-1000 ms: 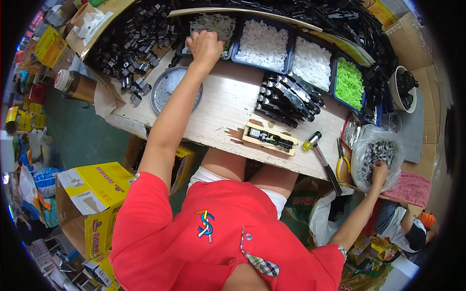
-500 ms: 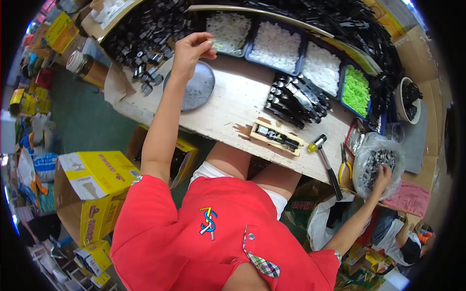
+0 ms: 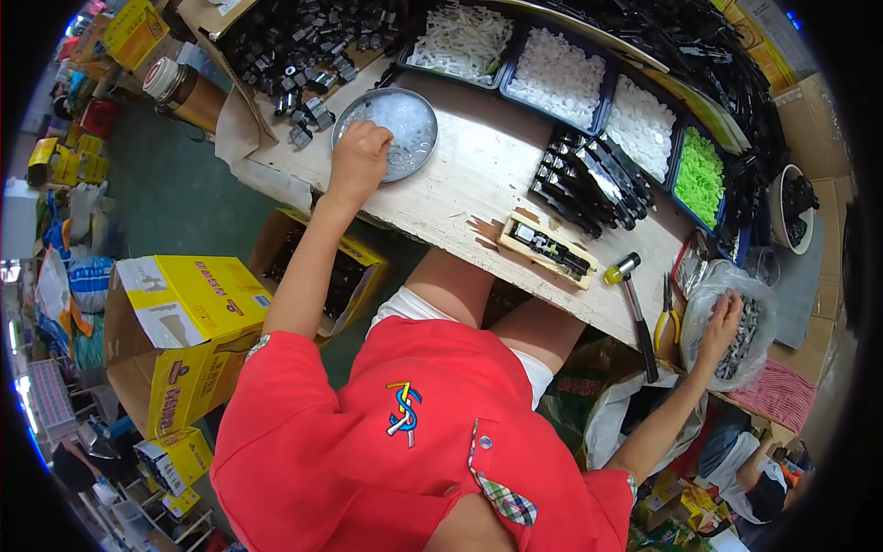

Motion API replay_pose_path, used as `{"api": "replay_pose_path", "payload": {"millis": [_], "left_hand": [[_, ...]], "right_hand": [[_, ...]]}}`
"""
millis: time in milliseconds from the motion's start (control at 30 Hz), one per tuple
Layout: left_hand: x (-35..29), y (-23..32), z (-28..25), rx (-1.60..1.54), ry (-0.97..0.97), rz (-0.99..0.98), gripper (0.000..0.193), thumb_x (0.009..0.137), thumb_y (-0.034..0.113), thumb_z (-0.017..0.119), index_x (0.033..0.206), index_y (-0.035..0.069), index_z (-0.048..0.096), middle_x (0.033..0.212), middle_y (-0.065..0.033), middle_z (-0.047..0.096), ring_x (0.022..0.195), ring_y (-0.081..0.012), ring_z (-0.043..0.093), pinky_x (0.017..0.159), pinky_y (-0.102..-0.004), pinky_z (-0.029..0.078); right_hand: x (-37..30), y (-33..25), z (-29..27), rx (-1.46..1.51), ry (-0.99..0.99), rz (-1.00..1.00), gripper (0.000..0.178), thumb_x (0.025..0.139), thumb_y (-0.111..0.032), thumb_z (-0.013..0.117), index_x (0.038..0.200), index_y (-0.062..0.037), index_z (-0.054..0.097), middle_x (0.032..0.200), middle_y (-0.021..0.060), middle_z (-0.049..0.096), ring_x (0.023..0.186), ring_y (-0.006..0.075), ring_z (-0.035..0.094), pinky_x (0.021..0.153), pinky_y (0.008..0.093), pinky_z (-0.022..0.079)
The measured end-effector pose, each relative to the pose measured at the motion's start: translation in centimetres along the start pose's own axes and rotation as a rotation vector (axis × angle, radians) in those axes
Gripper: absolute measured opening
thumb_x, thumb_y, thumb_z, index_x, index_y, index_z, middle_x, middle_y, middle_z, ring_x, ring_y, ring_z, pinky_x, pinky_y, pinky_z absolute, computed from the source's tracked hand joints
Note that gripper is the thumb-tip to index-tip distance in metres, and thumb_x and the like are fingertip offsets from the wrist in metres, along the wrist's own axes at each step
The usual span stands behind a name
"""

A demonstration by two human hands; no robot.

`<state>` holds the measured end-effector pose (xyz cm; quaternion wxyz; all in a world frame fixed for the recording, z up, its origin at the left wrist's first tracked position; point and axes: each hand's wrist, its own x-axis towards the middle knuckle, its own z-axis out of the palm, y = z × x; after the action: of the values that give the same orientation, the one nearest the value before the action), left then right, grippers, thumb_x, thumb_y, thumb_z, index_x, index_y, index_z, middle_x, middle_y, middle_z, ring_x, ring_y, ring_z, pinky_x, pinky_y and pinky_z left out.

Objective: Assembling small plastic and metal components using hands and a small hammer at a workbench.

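The wooden fixture (image 3: 543,260) lies between both hands, its long axis running roughly from the left hand (image 3: 361,164), fingertips together over the round metal dish (image 3: 411,120), toward the right hand (image 3: 723,324), closure impossible to tell, at the plastic bag (image 3: 704,293) of metal parts (image 3: 735,355).

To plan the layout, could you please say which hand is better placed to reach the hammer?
Probably the right hand: at the clear bag, it is nearer the hammer; the left hand is at the dish.
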<state>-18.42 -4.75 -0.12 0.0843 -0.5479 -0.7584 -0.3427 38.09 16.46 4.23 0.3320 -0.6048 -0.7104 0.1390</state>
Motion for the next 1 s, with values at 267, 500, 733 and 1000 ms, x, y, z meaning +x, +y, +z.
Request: {"api": "replay_pose_path", "payload": {"millis": [267, 500, 733, 1000], "left_hand": [[0.0, 0.2, -0.6, 0.006, 0.000, 0.012, 0.013, 0.069, -0.004, 0.059, 0.081, 0.002, 0.062, 0.075, -0.0099, 0.059, 0.069, -0.0243, 0.057, 0.062, -0.0327, 0.045], [0.4, 4.2, -2.5, -1.068, -0.167, -0.620, 0.015, 0.078, 0.000, 0.062, 0.092, -0.001, 0.065, 0.073, -0.0041, 0.060, 0.063, -0.0095, 0.056, 0.054, -0.0220, 0.045], [0.3, 12.3, 1.8, -1.510, -0.532, -0.717, 0.014, 0.078, 0.003, 0.064, 0.091, -0.003, 0.063, 0.072, -0.0075, 0.061, 0.059, -0.0110, 0.057, 0.051, -0.0220, 0.047], [0.2, 15.9, 3.4, -1.560, -0.619, -0.786, 0.014, 0.078, 0.001, 0.063, 0.091, -0.004, 0.062, 0.071, -0.0072, 0.060, 0.058, -0.0112, 0.057, 0.049, -0.0225, 0.049]], "right_hand": [[-2.4, -5.6, 1.9, 0.085, -0.175, -0.003, 0.025, 0.088, -0.010, 0.053, 0.111, 0.0016, 0.056, 0.101, 0.0080, 0.059, 0.085, 0.0115, 0.053, 0.073, 0.0229, 0.042], [-6.1, -16.2, 5.5, 0.225, -0.367, -0.353, 0.019, 0.076, 0.002, 0.062, 0.095, 0.0002, 0.060, 0.086, 0.0061, 0.056, 0.080, 0.0147, 0.054, 0.068, 0.0226, 0.042], [-8.1, -21.7, 11.0, 0.315, -0.349, -0.680, 0.020, 0.073, -0.006, 0.065, 0.092, -0.0041, 0.061, 0.082, 0.0074, 0.057, 0.078, 0.0246, 0.053, 0.070, 0.0344, 0.037], [-8.4, -20.5, 10.3, 0.262, -0.263, -0.660, 0.018, 0.072, -0.008, 0.066, 0.089, -0.0054, 0.062, 0.078, 0.0050, 0.056, 0.074, 0.0215, 0.052, 0.065, 0.0332, 0.034]]}}
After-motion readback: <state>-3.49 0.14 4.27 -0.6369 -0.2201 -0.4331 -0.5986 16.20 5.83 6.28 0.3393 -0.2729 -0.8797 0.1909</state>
